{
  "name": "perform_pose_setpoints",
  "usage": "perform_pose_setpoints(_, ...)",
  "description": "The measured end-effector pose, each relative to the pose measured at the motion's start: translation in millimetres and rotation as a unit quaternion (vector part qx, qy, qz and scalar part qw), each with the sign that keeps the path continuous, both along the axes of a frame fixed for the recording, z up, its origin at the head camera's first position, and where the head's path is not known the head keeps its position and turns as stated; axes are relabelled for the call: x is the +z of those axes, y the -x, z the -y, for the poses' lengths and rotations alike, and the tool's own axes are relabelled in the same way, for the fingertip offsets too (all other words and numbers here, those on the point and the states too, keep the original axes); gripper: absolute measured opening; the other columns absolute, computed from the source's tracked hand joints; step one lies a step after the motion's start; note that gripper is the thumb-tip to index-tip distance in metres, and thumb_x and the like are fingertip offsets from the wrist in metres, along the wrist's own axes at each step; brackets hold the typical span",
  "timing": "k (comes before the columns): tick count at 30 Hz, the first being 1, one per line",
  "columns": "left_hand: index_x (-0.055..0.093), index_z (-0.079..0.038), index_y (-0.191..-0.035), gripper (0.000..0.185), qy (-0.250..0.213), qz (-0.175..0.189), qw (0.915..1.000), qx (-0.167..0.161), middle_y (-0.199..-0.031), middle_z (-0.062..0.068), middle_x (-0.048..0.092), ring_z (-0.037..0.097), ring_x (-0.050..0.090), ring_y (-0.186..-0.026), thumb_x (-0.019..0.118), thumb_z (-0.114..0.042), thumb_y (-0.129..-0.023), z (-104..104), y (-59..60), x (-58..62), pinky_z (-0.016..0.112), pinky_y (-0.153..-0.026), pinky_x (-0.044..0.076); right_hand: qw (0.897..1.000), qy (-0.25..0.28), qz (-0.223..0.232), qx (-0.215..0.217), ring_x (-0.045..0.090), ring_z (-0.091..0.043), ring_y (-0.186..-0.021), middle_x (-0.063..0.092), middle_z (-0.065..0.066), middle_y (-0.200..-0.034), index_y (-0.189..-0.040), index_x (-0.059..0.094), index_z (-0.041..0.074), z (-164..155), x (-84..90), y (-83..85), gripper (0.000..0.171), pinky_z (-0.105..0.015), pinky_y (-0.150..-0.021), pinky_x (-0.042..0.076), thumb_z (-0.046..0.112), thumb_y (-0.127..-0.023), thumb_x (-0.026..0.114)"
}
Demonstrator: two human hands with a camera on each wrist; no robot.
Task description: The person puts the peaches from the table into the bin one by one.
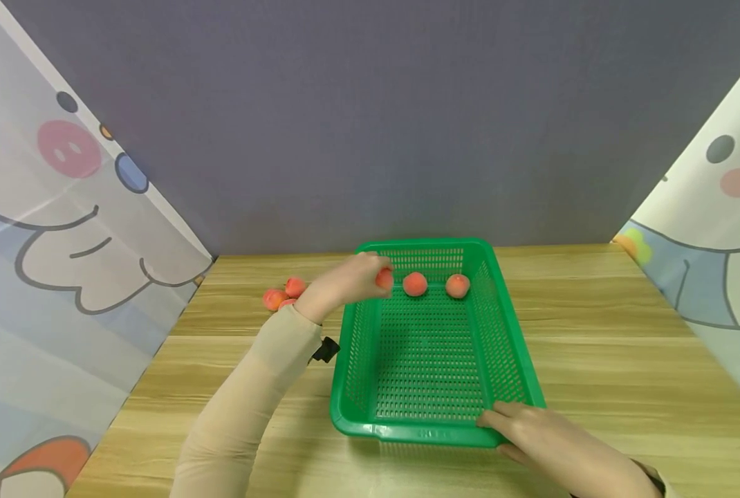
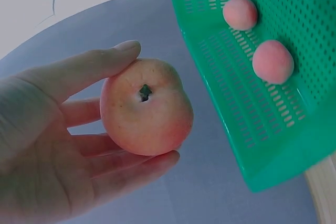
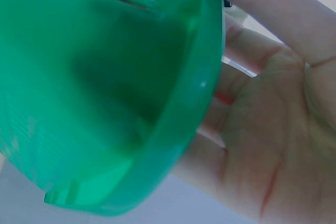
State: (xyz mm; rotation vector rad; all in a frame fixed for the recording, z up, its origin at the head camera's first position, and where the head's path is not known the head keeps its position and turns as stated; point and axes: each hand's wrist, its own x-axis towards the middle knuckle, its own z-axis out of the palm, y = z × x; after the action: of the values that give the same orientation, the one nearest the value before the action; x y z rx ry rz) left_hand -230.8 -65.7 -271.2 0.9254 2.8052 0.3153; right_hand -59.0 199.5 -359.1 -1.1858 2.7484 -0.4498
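A peach (image 2: 144, 114) with a small green stem end is held between the thumb and fingers of my left hand (image 1: 356, 277). That hand hovers over the far left part of a green plastic basket (image 1: 435, 434). Inside, two more peaches, one on the left (image 1: 415, 284) and one on the right (image 1: 458, 286), rest apart near the far wall. At the near right corner my right hand (image 1: 532, 429) grips the basket's rim. In the right wrist view its thumb lies at the rim, and the other fingers are partly hidden behind the basket's wall.
Several peaches (image 1: 274, 299) lie grouped on the wooden table (image 1: 606, 332) left of the basket, partly hidden by my left forearm. A grey panel (image 1: 407, 138) stands behind the table. Cartoon-printed cloths (image 1: 65, 277) hang at both sides.
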Motion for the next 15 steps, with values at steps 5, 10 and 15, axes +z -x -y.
perform_pose_setpoints(5,0.056,-0.006,-0.113,0.038,0.012,-0.003,0.9999,-0.008,-0.101,0.004,0.056,0.015,0.048,-0.083,0.065,-0.023,-0.080,-12.8,5.6,-3.6,0.023,-0.062,0.039,1.000,-0.002,-0.008,-0.003,0.061,-0.025,-0.086,0.062,-0.008,-0.099,-0.105,0.059,0.010,0.6,-0.4,-0.2,0.034,-0.033,-0.064,0.050,0.016,-0.073,0.069)
perform_pose_setpoints(10,0.059,-0.005,-0.107,0.032,0.025,-0.022,0.9992,-0.022,-0.093,0.003,0.057,0.014,0.043,-0.075,0.065,-0.018,-0.079,-26.7,9.8,-6.9,0.022,-0.058,0.033,1.000,0.000,-0.013,0.000,0.061,-0.025,-0.086,0.062,-0.008,-0.098,-0.104,0.059,0.010,0.0,-0.9,0.1,0.034,-0.033,-0.064,0.050,0.016,-0.072,0.069)
perform_pose_setpoints(15,0.060,-0.004,-0.105,0.031,0.038,-0.036,0.9977,-0.041,-0.092,0.004,0.059,0.015,0.046,-0.075,0.065,-0.019,-0.079,-41.0,12.1,-10.9,0.024,-0.062,0.035,1.000,0.003,-0.013,0.002,0.061,-0.024,-0.085,0.062,-0.007,-0.098,-0.104,0.059,0.010,0.2,-0.5,-0.2,0.034,-0.033,-0.064,0.050,0.015,-0.073,0.069)
